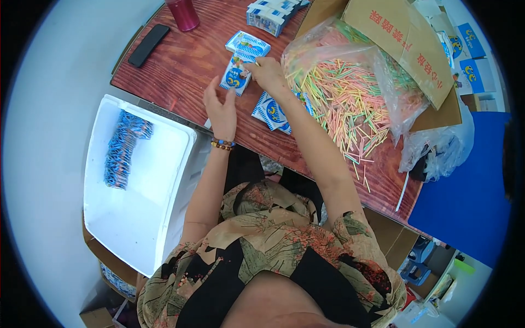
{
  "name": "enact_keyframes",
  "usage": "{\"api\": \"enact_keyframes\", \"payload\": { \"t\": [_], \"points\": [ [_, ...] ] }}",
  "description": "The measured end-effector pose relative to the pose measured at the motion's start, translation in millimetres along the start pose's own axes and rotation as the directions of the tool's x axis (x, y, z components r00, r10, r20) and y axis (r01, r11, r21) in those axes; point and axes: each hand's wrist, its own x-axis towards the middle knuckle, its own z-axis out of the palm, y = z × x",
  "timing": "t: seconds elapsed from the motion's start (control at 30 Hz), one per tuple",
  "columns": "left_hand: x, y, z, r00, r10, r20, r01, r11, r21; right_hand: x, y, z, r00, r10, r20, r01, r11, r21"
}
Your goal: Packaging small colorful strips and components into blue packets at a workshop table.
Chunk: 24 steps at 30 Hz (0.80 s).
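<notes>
Lying lengthwise outward on the red-brown wooden counter (183, 68), the blue-and-white rectangular plastic packet (236, 74) has left hand (222, 112), grip apart, nearside and right hand (270, 78), grip unclear, rightside.

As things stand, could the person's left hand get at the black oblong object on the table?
Probably yes: I see nothing standing on the tabletop between the left hand and the black oblong object, though the hand is right by a blue-and-white packet now.
</notes>
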Motion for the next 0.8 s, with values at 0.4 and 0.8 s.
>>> {"api": "enact_keyframes", "payload": {
  "t": [0.4, 0.8],
  "points": [
    [-34, 48, 26, 0.900, 0.167, 0.402, -0.366, 0.790, 0.491, -103, 69, -104, 0.976, -0.078, -0.202, -0.005, 0.926, -0.378],
    [-21, 45, 30, 0.799, 0.399, 0.450, -0.548, 0.791, 0.272, -97, 78, -91, 0.986, -0.098, -0.134, 0.126, 0.967, 0.221]
  ]
}}
